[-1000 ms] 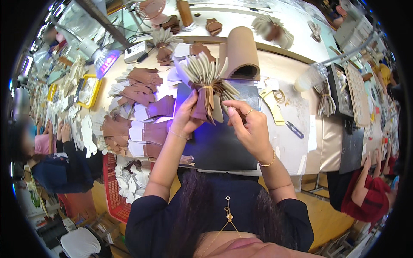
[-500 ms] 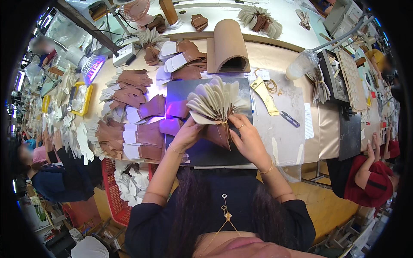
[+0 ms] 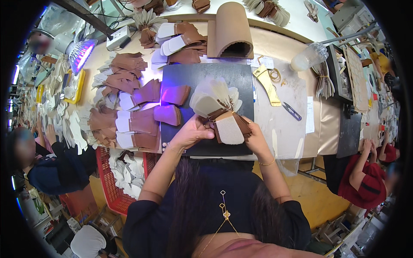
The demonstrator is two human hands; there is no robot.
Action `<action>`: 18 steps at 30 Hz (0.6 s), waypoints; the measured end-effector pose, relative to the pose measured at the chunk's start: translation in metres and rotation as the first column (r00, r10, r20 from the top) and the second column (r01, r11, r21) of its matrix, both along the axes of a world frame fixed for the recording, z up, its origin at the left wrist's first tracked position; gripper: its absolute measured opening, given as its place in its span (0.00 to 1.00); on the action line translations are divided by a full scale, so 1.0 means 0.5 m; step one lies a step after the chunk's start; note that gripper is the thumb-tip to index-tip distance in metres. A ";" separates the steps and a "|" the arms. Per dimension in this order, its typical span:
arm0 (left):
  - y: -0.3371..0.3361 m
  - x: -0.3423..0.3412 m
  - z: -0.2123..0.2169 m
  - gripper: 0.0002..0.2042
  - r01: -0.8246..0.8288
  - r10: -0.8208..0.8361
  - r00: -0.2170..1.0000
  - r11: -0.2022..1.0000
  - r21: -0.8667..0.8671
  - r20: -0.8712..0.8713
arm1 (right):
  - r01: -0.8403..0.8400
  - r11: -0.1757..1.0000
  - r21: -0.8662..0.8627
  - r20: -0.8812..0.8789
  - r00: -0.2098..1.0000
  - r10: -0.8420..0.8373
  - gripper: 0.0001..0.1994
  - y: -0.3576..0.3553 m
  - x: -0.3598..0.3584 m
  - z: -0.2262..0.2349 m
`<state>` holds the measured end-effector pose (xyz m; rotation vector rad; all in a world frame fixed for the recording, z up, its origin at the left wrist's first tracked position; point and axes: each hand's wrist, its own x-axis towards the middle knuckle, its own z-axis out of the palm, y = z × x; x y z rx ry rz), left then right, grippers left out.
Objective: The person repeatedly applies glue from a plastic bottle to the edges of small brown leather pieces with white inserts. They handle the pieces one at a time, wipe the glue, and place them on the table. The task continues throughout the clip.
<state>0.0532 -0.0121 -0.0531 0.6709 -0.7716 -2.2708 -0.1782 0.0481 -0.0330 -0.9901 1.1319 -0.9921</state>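
Note:
In front of me, over a black cutting mat [image 3: 174, 73], I hold a banded bundle of leather pieces [image 3: 215, 96]. Its pale ends fan out at the far side, and a whitish fuzzy face shows at the near end. My left hand [image 3: 193, 134] grips the bundle's left side with the thumb bent in. The right hand [image 3: 255, 136] closes round its right edge, and some of those fingers are hidden behind it. On the mat's left edge, beside my left hand, lie two small brown leather stacks [image 3: 175, 94].
Brown and white leather piles [image 3: 142, 122] cover the table's left. A brown half-round form [image 3: 232, 32] stands behind the mat. To the right lie a yellow strip [image 3: 267, 86], rubber bands [image 3: 274, 77] and thread snips [image 3: 292, 112]. A red basket [image 3: 105, 185] of white pieces sits below left.
The bundle has been turned in my hands, so a pale face now shows at its near end instead of brown. The whole view has shifted slightly.

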 end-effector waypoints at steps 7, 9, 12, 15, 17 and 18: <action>-0.006 -0.024 0.020 0.34 -0.190 0.183 0.971 0.981 0.036 0.151 | 0.205 0.976 -0.076 -0.035 0.978 -0.208 0.08 -0.004 -0.020 0.023; -0.002 -0.027 0.017 0.33 -0.230 0.220 0.965 0.972 0.057 0.140 | 0.204 0.958 -0.203 -0.178 0.954 -0.241 0.07 -0.004 -0.014 0.039; 0.007 -0.034 0.015 0.31 -0.197 0.195 0.979 0.980 0.034 0.065 | 0.070 0.910 -0.410 -0.453 0.850 -0.269 0.05 -0.005 0.004 0.063; 0.022 -0.038 0.023 0.28 -0.218 0.203 0.973 0.965 0.148 0.114 | 0.070 0.910 -0.408 -0.464 0.843 -0.273 0.06 -0.007 0.027 0.080; 0.022 -0.036 0.028 0.26 -0.199 0.190 0.979 0.966 0.165 0.067 | 0.093 0.917 -0.389 -0.437 0.857 -0.272 0.07 -0.014 0.035 0.087; 0.022 -0.034 0.029 0.27 -0.194 0.179 0.979 0.963 0.185 0.097 | 0.083 0.929 -0.361 -0.438 0.864 -0.248 0.07 -0.020 0.037 0.089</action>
